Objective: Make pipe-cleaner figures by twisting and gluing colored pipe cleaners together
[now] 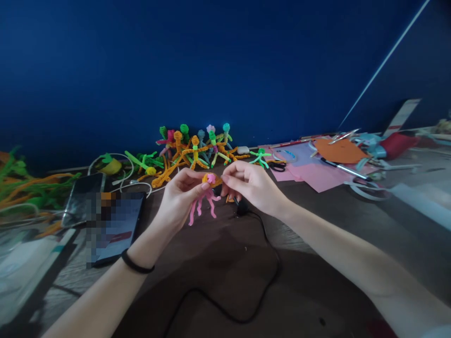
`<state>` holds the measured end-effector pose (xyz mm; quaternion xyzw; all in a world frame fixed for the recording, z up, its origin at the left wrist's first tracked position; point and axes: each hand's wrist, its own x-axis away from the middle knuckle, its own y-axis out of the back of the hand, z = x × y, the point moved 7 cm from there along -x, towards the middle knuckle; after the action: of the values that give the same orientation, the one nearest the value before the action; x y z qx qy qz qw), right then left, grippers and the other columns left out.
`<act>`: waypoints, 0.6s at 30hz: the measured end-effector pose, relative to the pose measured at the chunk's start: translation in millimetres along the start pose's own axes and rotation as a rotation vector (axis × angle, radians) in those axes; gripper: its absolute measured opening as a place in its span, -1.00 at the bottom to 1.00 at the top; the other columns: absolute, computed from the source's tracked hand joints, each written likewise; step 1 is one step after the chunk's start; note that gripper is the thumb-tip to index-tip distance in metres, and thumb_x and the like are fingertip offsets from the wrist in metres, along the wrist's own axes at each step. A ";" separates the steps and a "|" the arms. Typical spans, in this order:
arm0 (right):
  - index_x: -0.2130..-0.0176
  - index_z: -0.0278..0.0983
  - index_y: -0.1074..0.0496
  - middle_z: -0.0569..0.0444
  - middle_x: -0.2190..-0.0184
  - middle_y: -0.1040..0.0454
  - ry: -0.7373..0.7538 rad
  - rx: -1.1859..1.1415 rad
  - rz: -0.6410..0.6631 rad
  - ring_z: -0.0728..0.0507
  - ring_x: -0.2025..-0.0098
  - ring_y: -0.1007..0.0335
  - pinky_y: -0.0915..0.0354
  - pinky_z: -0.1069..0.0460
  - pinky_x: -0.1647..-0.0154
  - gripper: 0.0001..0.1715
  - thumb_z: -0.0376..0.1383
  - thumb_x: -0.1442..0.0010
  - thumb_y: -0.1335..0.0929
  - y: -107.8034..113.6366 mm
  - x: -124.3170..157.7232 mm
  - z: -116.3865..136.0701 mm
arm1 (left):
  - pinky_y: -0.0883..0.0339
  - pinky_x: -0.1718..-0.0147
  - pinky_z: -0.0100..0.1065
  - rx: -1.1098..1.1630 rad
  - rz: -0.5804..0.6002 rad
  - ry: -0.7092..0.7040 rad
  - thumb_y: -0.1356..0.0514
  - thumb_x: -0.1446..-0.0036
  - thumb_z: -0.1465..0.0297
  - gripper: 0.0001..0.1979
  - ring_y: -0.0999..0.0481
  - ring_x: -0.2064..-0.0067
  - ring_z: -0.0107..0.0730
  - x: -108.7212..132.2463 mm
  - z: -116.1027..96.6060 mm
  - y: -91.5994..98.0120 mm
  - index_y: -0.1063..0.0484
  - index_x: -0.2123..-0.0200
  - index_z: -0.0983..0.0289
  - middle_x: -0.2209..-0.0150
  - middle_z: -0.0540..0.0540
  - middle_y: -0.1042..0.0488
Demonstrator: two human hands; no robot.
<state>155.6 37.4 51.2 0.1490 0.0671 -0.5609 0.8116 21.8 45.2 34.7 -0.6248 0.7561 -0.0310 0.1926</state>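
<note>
Between my two hands, above the dark table, is a small pipe-cleaner figure (211, 178) with a pink centre, an orange band around it and wavy pink legs hanging below. My left hand (183, 190) pinches it from the left, thumb in front. My right hand (248, 183) has its thumb and fingertips closed on the right end of the orange pipe cleaner (217, 181). The exact grip of the right fingers is partly hidden. Behind the hands stands a group of finished-looking pipe-cleaner figures (195, 149) in orange, green, pink and blue.
Two phones, one a dark phone (82, 197) and one with a lit screen (121, 230), lie left beside loose green and orange pipe cleaners (35, 188). A black cable (262, 300) curves across the table (197, 263). Pink paper (320, 173), a pen (347, 169) and scissors (277, 166) lie right.
</note>
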 end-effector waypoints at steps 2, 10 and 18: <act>0.36 -0.32 -0.27 0.10 0.53 -0.44 0.069 0.096 -0.035 0.06 0.56 -0.33 -0.24 0.13 0.57 -0.87 -0.28 -0.16 -0.26 1.4 2.6 5.9 | -0.43 0.44 -0.50 0.005 0.003 0.026 -0.35 0.20 0.48 -0.84 -0.52 0.43 -0.50 0.2 2.2 -1.0 -0.43 0.47 0.32 0.43 0.03 -0.55; 0.37 -0.31 -0.28 0.09 0.48 -0.43 0.258 0.355 -0.146 0.01 0.43 -0.37 -0.27 0.08 0.38 -0.91 -0.32 -0.17 -0.24 3.3 9.4 19.3 | -0.45 0.44 -0.47 0.054 0.002 0.116 -0.37 0.23 0.47 -0.81 -0.53 0.41 -0.43 3.0 5.5 -5.8 -0.45 0.46 0.32 0.44 0.05 -0.55; 0.36 -0.31 -0.27 0.09 0.48 -0.41 0.353 0.495 -0.164 0.02 0.45 -0.34 -0.23 0.10 0.41 -0.91 -0.35 -0.19 -0.22 1.2 12.1 21.6 | -0.42 0.52 -0.50 0.084 0.024 0.180 -0.36 0.22 0.47 -0.82 -0.51 0.45 -0.46 5.3 9.5 -8.0 -0.46 0.45 0.31 0.45 0.03 -0.54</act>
<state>159.8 20.2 68.5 0.4312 0.0800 -0.5893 0.6786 31.6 40.3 26.9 -0.6019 0.7756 -0.1164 0.1501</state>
